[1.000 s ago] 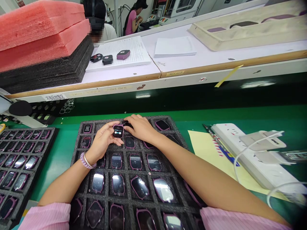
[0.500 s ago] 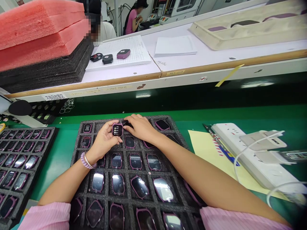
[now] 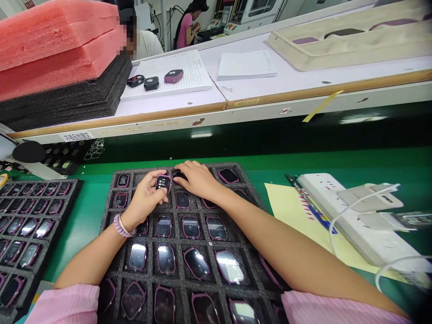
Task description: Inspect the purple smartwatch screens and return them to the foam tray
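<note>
Lit watch (image 3: 164, 181): being pinched by left hand (image 3: 146, 195), apparently thumb-operated; steadiness being called for. Dark watch (image 3: 179, 175): being part-covered under right hand (image 3: 198, 179), grip unclear.

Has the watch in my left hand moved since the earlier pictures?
Yes, slightly: the held watch has shifted to the left, judged against the foam tray.

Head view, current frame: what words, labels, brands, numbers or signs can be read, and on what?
Nothing reads surely.
White label on the shelf edge: black characters, too blurred to quote.
Yellowish tape on the same edge: marks, illegible.
Watch in the left hand: lit screen text, too small.
Lined sheet: print too small.
Red sign, top left: blurred.
</note>
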{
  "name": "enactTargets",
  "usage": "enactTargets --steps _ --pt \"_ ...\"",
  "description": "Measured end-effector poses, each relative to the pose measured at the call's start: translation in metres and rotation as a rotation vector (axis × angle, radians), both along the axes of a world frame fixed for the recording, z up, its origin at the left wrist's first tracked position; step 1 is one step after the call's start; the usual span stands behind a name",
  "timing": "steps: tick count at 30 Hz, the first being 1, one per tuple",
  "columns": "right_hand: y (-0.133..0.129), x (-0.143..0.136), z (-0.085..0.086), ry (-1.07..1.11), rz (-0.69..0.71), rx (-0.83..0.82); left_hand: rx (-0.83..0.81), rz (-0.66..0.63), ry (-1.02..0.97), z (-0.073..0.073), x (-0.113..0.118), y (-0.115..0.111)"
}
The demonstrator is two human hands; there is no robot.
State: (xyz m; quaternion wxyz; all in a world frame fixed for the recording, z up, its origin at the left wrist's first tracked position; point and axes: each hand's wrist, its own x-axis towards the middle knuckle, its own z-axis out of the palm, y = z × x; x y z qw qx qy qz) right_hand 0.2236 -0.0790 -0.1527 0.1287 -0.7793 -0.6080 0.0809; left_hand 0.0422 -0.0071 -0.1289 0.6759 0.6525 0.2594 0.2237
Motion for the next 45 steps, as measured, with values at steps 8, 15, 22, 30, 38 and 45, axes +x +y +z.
enactTargets --steps 8,15,22,30,38,45 --pt "0.000 0.002 -0.003 -0.009 0.006 0.014 -0.123 0.022 -0.038 0.001 0.000 0.001" --pt "0.000 0.003 -0.005 0.000 0.010 0.018 -0.156 0.008 -0.048 0.000 0.000 0.001" --pt "0.000 0.002 -0.004 -0.014 0.007 0.008 -0.041 -0.009 -0.018 -0.001 -0.002 0.001" --pt "0.001 0.003 -0.005 -0.013 0.012 0.023 0.245 0.105 0.007 -0.009 -0.003 0.007" --pt "0.001 0.003 -0.006 -0.016 0.014 0.026 0.444 0.170 0.097 -0.013 -0.005 0.015" --pt "0.000 0.002 -0.004 -0.015 0.008 0.010 0.411 0.173 0.092 -0.017 -0.005 0.017"
